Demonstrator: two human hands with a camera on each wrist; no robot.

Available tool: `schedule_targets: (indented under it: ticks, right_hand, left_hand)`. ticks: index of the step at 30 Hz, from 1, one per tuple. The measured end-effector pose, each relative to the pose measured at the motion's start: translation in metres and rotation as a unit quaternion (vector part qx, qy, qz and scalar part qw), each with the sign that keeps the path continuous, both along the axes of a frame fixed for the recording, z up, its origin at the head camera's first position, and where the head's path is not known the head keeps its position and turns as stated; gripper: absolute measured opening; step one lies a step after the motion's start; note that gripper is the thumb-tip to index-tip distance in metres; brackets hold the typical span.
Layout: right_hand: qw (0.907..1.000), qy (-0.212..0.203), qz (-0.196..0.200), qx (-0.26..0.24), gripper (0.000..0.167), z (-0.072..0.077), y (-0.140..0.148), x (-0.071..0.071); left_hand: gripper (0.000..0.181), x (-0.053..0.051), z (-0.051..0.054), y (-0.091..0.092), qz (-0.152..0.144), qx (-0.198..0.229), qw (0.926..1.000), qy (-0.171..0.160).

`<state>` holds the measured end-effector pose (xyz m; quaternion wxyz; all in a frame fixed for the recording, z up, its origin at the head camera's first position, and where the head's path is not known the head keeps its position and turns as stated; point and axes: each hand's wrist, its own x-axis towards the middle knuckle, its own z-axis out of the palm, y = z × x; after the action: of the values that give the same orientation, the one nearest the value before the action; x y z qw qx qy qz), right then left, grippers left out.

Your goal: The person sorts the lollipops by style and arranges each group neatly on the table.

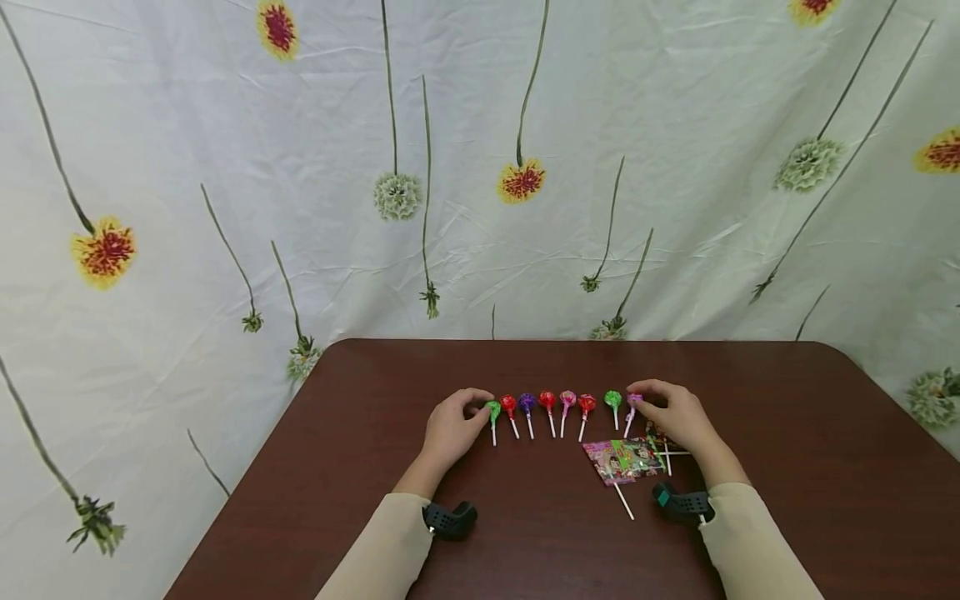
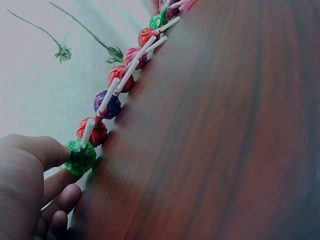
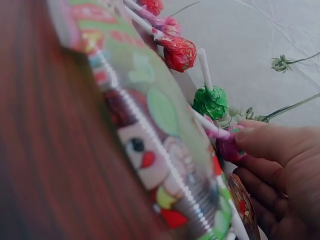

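At the left end of a row of wrapped lollipops, my left hand (image 1: 452, 429) pinches the green lollipop (image 2: 81, 159) by its head between thumb and forefinger. My right hand (image 1: 678, 414) pinches a pink-purple lollipop (image 3: 230, 146) by its head at the right end. Between the hands lie a red lollipop (image 1: 509, 402), a purple one (image 1: 527, 402), another red one (image 1: 547, 399), a pink one (image 1: 567, 398), a third red one (image 1: 587, 403) and a second green lollipop (image 1: 613, 398). Their sticks point towards me. A wider gap separates the third red from the second green.
A colourful printed candy bag (image 1: 626, 458) lies in front of the row's right part, a white stick (image 1: 623, 502) jutting from it. Beside it, partly under my right hand, is a brown-wrapped lollipop (image 3: 242, 200). The dark wooden table (image 1: 540, 542) meets a flowered curtain (image 1: 465, 233) behind.
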<state>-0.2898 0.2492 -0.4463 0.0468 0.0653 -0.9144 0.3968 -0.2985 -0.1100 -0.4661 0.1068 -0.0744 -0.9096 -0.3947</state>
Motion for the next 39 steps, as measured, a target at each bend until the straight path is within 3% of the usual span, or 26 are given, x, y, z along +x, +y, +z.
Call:
schedule_targets:
  ticks: [14,19,21,24,26,29,32,35,39]
  right_hand:
    - [0.9998,0.01,-0.003,-0.017,0.037,-0.003,0.004,0.002]
    - [0.9996,0.018,-0.008,-0.022,0.037,-0.001,0.007,0.006]
    - [0.9994,0.019,-0.015,-0.022,0.036,-0.001,0.008,0.007]
    - [0.9994,0.012,-0.025,-0.022,0.036,-0.001,0.011,0.011]
    - [0.9994,0.008,-0.028,-0.019,0.037,-0.002,0.013,0.013]
    - [0.9995,0.005,-0.028,-0.017,0.037,-0.002,0.017,0.018]
    - [0.9995,0.004,-0.025,-0.018,0.038,-0.001,0.022,0.022]
    - [0.9997,0.009,-0.017,-0.014,0.038,-0.001,0.026,0.026]
    - [0.9997,0.022,0.003,0.009,0.041,-0.003,0.031,0.029]
  left_hand:
    - [0.019,-0.001,0.0,-0.001,-0.006,0.011,0.9999,-0.004]
    - [0.019,-0.001,0.0,-0.002,-0.007,0.043,0.9988,0.021]
    - [0.019,0.0,0.0,-0.003,-0.004,0.049,0.9974,0.052]
    - [0.017,0.003,0.002,-0.002,0.011,0.042,0.9902,0.133]
    - [0.014,0.006,0.004,0.001,0.021,0.031,0.9791,0.2]
    - [0.013,0.011,0.007,0.01,0.013,0.024,0.9548,0.296]
    - [0.015,0.019,0.01,0.025,-0.025,0.016,0.9392,0.342]
    - [0.018,0.031,0.013,0.043,-0.069,0.006,0.9396,0.335]
    - [0.03,0.05,0.016,0.067,-0.115,-0.022,0.9554,0.271]
